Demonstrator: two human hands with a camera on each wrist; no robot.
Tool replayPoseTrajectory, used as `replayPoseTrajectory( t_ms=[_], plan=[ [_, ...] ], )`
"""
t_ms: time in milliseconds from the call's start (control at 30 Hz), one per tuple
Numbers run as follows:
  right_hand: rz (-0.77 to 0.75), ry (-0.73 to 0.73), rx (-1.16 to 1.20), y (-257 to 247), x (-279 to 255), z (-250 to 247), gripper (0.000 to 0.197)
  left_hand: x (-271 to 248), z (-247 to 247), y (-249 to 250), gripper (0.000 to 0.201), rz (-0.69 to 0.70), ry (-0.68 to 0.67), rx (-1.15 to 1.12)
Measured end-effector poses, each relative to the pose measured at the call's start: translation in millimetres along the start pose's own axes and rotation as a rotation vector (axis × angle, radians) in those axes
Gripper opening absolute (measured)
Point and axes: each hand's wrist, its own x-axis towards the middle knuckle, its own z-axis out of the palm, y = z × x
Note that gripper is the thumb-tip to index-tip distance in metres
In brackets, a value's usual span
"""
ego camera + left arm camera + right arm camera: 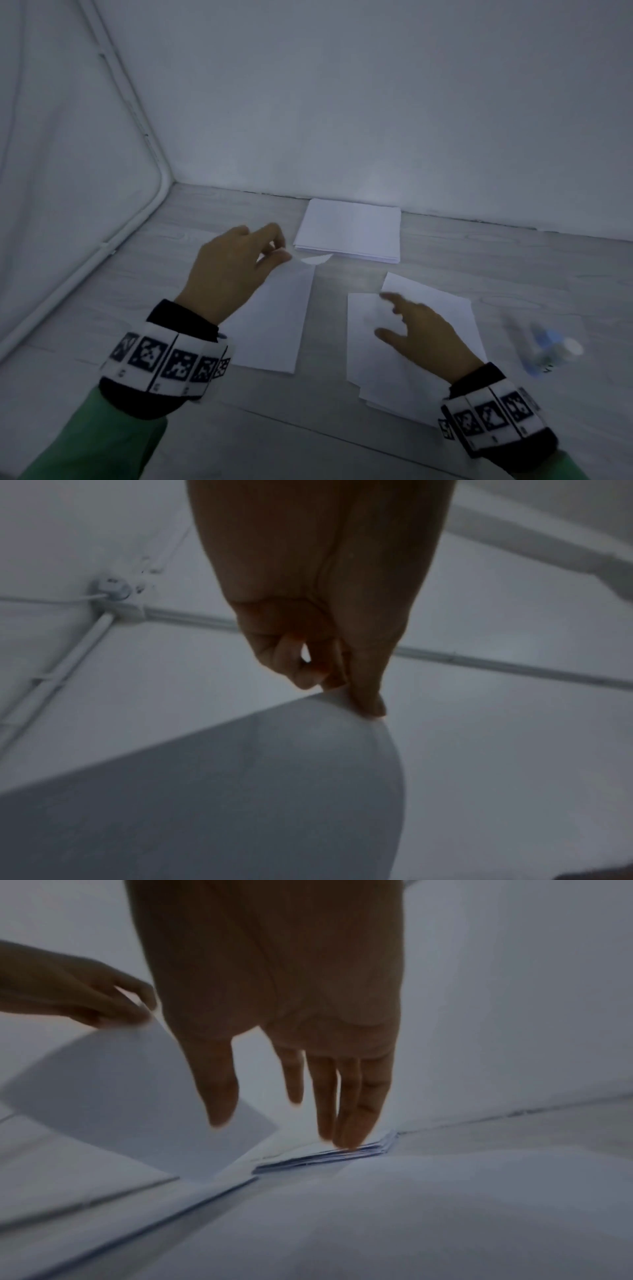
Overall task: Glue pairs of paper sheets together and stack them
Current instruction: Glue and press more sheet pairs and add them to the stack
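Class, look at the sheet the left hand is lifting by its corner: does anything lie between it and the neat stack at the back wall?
Nothing visible does. The left hand pinches the sheet by its far corner, and only bare table separates it from the stack.

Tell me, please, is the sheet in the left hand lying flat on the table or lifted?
Partly lifted: the left hand pinches the sheet's far corner, which curls up off the table.
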Motion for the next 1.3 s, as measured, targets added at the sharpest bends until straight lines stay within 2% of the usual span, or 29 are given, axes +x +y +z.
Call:
replayPoseTrajectory(
  t_ms=[100, 200, 267, 300, 367, 433, 467, 533, 567, 633, 700, 800, 867, 967, 1033, 1300],
  plan=[
    [0.019, 0.112, 0.466, 3.3, 11.6, -13.5, 0.088, 15.9, -21.7, 29.9, 0.018, 0.153, -0.016, -0.222],
    [0.057, 0.035, 0.837, 4.3, 13.2, -25.9, 0.106, 28.0, -31.2, 53.1, 0.013, 0.154, -0.064, -0.515],
    [0.008, -0.037, 1.035, 8.9, 9.5, -30.7, 0.100, 33.0, -27.9, 61.0, 0.012, 0.111, -0.087, -0.701],
    [-0.025, -0.052, 1.113, 12.9, 6.5, -32.7, 0.087, 34.6, -23.2, 62.3, 0.013, 0.081, -0.094, -0.778],
    [-0.022, -0.025, 1.233, 20.9, -1.3, -36.6, 0.055, 36.6, -10.1, 62.6, 0.012, -0.018, -0.082, -0.897],
    [0.079, 0.070, 1.350, 31.8, -9.6, -39.8, 0.048, 36.8, 9.8, 58.4, 0.017, -0.204, -0.066, -1.010],
    [0.132, 0.125, 1.396, 39.2, -13.1, -41.0, 0.046, 35.4, 21.6, 55.7, 0.028, -0.329, -0.091, -1.041],
    [0.207, 0.190, 1.438, 51.9, -20.1, -43.7, 0.037, 28.4, 45.0, 53.1, 0.047, -0.529, -0.225, -1.055],
    [0.237, 0.189, 1.445, 56.9, -23.7, -44.8, 0.034, 23.0, 57.0, 52.4, 0.046, -0.585, -0.286, -1.094],
    [0.307, 0.133, 1.441, 63.4, -31.5, -46.5, 0.030, 11.9, 78.9, 54.2, 0.030, -0.663, -0.317, -1.193],
    [0.371, 0.092, 1.374, 68.1, -37.8, -45.7, 0.026, 3.2, 97.7, 56.2, 0.017, -0.739, -0.295, -1.185],
    [0.410, 0.195, 1.172, 74.5, -43.3, -44.1, 0.018, -5.2, 118.6, 59.7, 0.013, -0.808, -0.325, -1.093],
    [0.408, 0.266, 0.975, 77.7, -43.6, -43.7, 0.022, -9.6, 125.1, 61.3, 0.014, -0.796, -0.346, -1.045],
    [0.354, 0.319, 0.544, 80.0, -40.6, -41.3, 0.033, -14.5, 127.5, 58.6, 0.007, -0.742, -0.356, -0.961],
    [0.328, 0.340, 0.343, 81.0, -39.5, -39.3, 0.036, -17.1, 128.3, 54.9, 0.004, -0.729, -0.367, -0.919],
    [0.322, 0.356, 0.237, 82.8, -42.2, -32.6, 0.030, -25.0, 136.2, 48.1, 0.013, -0.637, -0.457, -0.705]
  ],
)
